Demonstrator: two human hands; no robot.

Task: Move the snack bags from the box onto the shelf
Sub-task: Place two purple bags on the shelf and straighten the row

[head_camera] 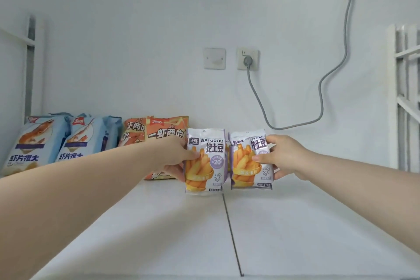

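Two small white-and-purple bags printed with potato fries stand side by side on the white shelf (295, 223). My left hand (175, 157) grips the left fries bag (205, 161) by its left edge, thumb across the front. The right fries bag (248, 159) is held by my right hand (284, 157) at its right edge, thumb on the front. Both bags are upright, with their bottoms at the shelf surface. The box is out of view.
Against the back wall at the left lean two blue shrimp-chip bags (34, 143) (88, 137) and two orange snack bags (167, 134). A wall socket (247, 59) with a grey cable (322, 88) is above. White rack frames stand at both sides (406, 102).
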